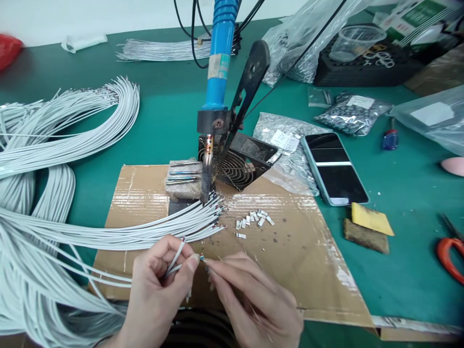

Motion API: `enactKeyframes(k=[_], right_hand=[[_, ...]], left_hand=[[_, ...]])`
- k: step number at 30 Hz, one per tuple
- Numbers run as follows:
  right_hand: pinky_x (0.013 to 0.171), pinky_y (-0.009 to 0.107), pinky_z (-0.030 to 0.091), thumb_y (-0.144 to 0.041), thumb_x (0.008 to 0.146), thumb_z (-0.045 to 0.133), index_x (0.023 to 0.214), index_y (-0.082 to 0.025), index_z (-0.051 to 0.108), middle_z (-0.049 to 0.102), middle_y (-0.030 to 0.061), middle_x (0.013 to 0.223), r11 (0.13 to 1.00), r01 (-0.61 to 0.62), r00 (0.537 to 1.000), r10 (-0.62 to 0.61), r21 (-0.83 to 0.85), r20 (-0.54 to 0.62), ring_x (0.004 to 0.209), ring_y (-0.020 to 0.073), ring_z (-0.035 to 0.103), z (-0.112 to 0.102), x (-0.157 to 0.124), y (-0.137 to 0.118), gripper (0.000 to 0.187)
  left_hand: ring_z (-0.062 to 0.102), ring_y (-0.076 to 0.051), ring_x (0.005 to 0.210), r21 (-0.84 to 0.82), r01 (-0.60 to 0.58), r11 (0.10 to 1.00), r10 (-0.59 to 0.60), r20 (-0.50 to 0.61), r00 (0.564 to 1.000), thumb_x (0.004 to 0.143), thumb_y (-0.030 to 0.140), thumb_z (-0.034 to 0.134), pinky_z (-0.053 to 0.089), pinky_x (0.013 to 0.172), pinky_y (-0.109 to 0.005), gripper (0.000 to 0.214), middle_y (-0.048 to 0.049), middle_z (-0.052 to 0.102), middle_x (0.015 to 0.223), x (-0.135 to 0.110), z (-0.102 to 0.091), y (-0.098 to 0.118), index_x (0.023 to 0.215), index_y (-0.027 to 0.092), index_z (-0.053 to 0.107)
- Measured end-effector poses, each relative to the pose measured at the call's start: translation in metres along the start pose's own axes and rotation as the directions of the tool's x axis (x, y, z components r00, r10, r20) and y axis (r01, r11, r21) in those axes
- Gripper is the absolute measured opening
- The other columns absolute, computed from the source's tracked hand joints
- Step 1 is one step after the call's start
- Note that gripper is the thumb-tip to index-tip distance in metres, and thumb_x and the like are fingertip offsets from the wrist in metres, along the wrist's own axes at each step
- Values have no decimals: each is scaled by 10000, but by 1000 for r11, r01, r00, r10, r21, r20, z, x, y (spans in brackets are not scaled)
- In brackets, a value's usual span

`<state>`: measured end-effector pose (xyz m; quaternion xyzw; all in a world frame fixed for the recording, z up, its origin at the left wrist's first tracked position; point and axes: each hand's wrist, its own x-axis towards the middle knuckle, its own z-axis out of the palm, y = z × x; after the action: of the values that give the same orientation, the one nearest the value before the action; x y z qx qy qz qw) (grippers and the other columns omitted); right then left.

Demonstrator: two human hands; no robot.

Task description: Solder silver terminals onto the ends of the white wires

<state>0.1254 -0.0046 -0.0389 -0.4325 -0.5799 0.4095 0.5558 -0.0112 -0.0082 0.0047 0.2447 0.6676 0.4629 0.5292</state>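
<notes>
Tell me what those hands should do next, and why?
I think the left hand should hold the cable still: it pinches it near the tiny blue end, and the right hand is there too, so wobbling might make them miss.

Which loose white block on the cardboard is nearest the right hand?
The lone white block, set apart just below the cluster; the others lie farther from the right hand.

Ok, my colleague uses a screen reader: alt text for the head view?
A person's left hand holds white cabling over brown cardboard, with the right hand at the cabling's tip. Behind them, a blue-handled soldering iron points down; bundles of white cables lie left on the green table.
</notes>
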Motion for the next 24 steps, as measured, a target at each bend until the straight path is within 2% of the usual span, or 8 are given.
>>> enactKeyframes(k=[3,5,9,11,13,15,20,24], right_hand=[[616,255,564,43,854,687,1128,-298,828,778,18,832,999,21,998,-19,-25,66,691,158,695,-3,2,1,460],[602,228,558,8,869,688,1062,-302,837,766,-2,791,1000,-30,997,31,-9,78,654,138,685,-6,4,1,394],[551,192,525,-137,885,737,923,-305,854,712,-29,672,958,-283,959,283,52,12,560,108,636,-10,9,-3,208],[532,182,509,-196,875,766,878,-302,854,700,-29,663,909,-400,916,400,121,24,542,99,627,-9,12,-6,138],[522,173,500,-217,863,780,840,-299,857,702,-23,686,875,-451,892,448,177,57,539,90,619,-8,16,-8,115],[516,170,496,-206,857,782,825,-297,866,700,-15,703,871,-450,893,442,196,89,539,83,603,-8,20,-10,128],[522,164,487,-183,862,782,870,-314,879,683,-12,702,882,-437,898,415,176,147,576,90,606,-12,26,-8,163],[553,150,500,-148,876,764,938,-339,874,697,-24,715,920,-366,925,344,137,162,600,86,613,-13,27,-6,229]], left_hand=[[363,-48,453,38,-8,999,9,-21,1000,733,283,836,291,442,-139,224,81,509,505,-1,0,0,674,180,647],[380,-50,452,70,-20,997,23,-32,999,747,285,817,303,445,-140,202,79,520,511,-1,0,0,679,186,654],[449,-69,528,106,-84,991,87,-17,996,742,232,801,347,482,-144,160,52,595,599,-1,0,-1,668,197,664],[555,-98,605,101,-123,987,123,7,992,759,213,774,429,544,-156,138,24,675,680,-1,0,-1,668,206,671],[643,-124,692,117,-167,979,165,23,986,770,193,752,498,644,-168,119,8,729,736,-1,1,-1,671,212,688],[676,-126,737,152,-208,966,207,28,978,768,171,746,514,711,-158,117,13,741,739,-2,1,0,667,216,705],[674,-106,723,180,-243,953,240,42,970,772,152,729,505,708,-131,126,30,738,724,-2,3,1,669,223,717],[678,-98,716,166,-254,953,252,30,967,764,134,731,505,712,-122,138,37,739,721,0,4,1,661,225,716]])
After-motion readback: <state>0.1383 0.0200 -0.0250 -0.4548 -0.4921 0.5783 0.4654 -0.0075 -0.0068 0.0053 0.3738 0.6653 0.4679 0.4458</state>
